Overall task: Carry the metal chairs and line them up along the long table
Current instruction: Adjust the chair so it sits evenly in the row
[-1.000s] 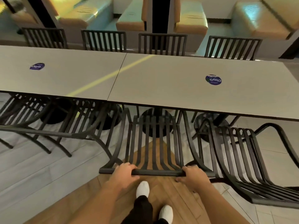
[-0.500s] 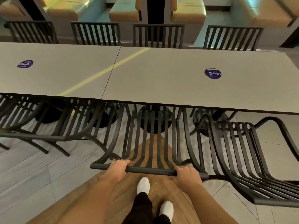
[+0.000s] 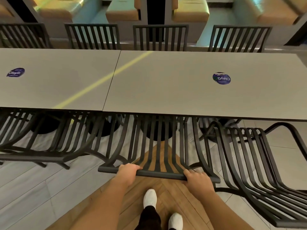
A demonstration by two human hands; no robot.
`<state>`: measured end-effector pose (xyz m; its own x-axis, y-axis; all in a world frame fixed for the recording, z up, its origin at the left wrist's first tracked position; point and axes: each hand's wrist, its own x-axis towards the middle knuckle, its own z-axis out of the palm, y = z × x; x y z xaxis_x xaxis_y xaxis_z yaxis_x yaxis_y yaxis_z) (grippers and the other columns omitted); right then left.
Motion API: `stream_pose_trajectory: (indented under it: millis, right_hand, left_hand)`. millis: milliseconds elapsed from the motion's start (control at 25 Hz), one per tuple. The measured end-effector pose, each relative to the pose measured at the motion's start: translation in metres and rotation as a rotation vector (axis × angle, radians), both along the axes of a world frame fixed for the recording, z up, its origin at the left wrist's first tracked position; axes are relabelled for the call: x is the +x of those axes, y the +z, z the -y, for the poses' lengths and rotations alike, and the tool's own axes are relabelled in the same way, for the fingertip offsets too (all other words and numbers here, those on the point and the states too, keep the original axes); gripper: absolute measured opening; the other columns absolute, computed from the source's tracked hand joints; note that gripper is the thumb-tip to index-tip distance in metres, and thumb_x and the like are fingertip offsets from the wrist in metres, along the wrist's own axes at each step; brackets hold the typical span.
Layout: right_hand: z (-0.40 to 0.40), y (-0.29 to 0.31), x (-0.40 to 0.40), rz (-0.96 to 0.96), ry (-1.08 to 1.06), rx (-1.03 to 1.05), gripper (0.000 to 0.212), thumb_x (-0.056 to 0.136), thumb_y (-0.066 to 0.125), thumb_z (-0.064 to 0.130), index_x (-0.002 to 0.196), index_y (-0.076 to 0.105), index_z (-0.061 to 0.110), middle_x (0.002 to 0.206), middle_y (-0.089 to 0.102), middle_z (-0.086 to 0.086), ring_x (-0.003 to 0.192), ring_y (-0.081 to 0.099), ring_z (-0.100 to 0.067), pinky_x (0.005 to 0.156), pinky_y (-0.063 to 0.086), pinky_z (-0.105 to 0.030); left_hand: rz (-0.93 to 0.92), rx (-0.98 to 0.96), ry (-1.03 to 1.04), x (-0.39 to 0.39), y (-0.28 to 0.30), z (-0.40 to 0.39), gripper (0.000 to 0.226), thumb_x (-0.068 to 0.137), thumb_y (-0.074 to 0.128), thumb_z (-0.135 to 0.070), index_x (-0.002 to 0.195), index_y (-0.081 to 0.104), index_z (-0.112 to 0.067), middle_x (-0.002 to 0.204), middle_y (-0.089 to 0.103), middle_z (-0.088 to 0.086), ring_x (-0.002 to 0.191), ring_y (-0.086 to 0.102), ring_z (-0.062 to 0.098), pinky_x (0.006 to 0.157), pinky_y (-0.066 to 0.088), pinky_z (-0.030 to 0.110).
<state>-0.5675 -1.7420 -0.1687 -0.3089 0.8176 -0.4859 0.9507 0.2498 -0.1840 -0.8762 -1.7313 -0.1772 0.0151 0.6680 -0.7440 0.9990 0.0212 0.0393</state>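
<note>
The head view, the only one, looks down on both hands at the top rail of a black slatted metal chair. The left hand has its fingers curled over the rail near its left end; the right hand is wrapped round the rail near its right end. The chair stands on the floor with its seat tucked under the near edge of the long grey table, made of two tops butted together, and its back rises toward the person.

The step in hand looks like the final seating of this chair: it is pushed in between its neighbours on the near side. What comes next, by my reading, calls for squaring it with the table edge, releasing the rail and turning to the chair on the right, which sits angled and further out than the rest, so it probably needs straightening.

Counted: on the near side, four chairs show, namely the held one, the angled one on the right and two on the left, the leftmost cut by the frame. On the far side, four chair backs stand in a row. Two round blue stickers lie on the table, one per top. Two white shoes show below.
</note>
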Motion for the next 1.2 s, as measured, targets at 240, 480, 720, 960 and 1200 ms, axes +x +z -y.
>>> stream_pose_trajectory:
  millis: [240,480,720,960,1200]
  right_hand:
    - [-0.027,-0.004,0.012,0.077,0.057,-0.048,0.048,0.105,0.042,0.044,0.148,0.033,0.025,0.145,0.046,-0.003,0.136,0.041,-0.029,0.114,0.035,-0.044]
    - [-0.031,0.001,0.017,0.056,0.111,-0.078,0.05,0.105,0.041,0.045,0.151,0.03,0.028,0.146,0.044,-0.001,0.136,0.039,-0.027,0.115,0.034,-0.042]
    - [-0.032,-0.001,0.027,0.069,0.075,-0.085,0.046,0.104,0.045,0.043,0.148,0.033,0.032,0.144,0.047,0.001,0.136,0.041,-0.024,0.115,0.035,-0.041]
    - [-0.034,0.0,0.025,0.122,-0.003,-0.103,0.042,0.105,0.045,0.042,0.145,0.037,0.033,0.143,0.05,-0.002,0.136,0.045,-0.026,0.116,0.034,-0.045]
    - [-0.035,0.004,0.018,0.088,-0.041,-0.162,0.043,0.103,0.047,0.046,0.143,0.041,0.032,0.143,0.05,-0.003,0.136,0.043,-0.028,0.118,0.03,-0.047]
  left_hand:
    - [0.024,0.099,0.042,0.009,-0.009,-0.006,0.062,0.102,0.049,-0.003,0.151,0.044,-0.041,0.135,0.061,0.002,0.127,0.053,0.029,0.112,0.04,0.043]
    - [0.01,0.125,0.044,0.017,-0.002,-0.006,0.06,0.104,0.051,-0.007,0.154,0.041,-0.039,0.139,0.059,0.005,0.13,0.052,0.029,0.115,0.033,0.043]
    - [0.043,0.093,0.068,0.024,-0.003,-0.005,0.064,0.102,0.054,-0.004,0.154,0.041,-0.039,0.142,0.056,0.007,0.132,0.049,0.032,0.114,0.036,0.045]
    - [0.048,0.074,0.021,0.026,-0.005,-0.006,0.07,0.1,0.054,-0.001,0.154,0.039,-0.043,0.145,0.056,0.006,0.135,0.049,0.032,0.117,0.033,0.047]
    - [0.063,0.029,0.053,0.024,0.001,-0.007,0.07,0.099,0.057,-0.002,0.154,0.039,-0.042,0.141,0.056,0.005,0.131,0.051,0.031,0.113,0.04,0.046]
